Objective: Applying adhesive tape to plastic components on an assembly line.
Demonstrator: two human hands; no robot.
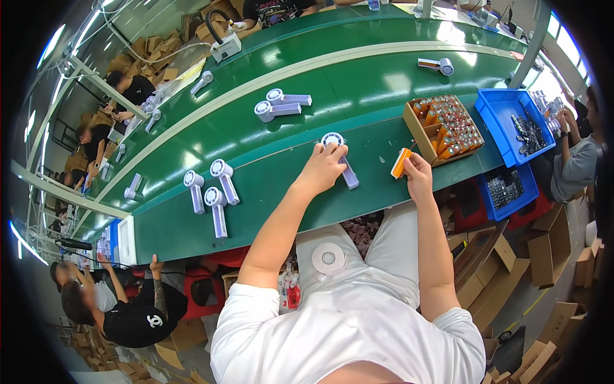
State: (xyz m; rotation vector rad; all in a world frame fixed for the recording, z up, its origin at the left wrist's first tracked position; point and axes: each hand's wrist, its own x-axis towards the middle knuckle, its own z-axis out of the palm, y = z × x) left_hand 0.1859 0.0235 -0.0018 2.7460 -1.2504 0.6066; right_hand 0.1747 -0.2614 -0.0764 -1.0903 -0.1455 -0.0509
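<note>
My left hand [322, 170] is closed over the neck of a small white and lavender handheld fan [350, 176] lying on the green worktable. The fan's round head points away from me, and its handle points toward me. Held in my right hand [419, 174], between thumb and fingers, is an orange cylindrical battery [401, 162] with a pale strip along its side. It is raised slightly above the table, to the right of the fan and apart from it. Beyond my right hand is a cardboard box [409, 121] holding many similar orange batteries.
Three more fans [216, 197] lie at left on the worktable [275, 201]. Others [272, 110] lie on the green conveyor belt [358, 83]. Blue bins [491, 102] with small dark parts stand at right. A tape roll [328, 258] rests on my lap. Co-workers sit on both sides.
</note>
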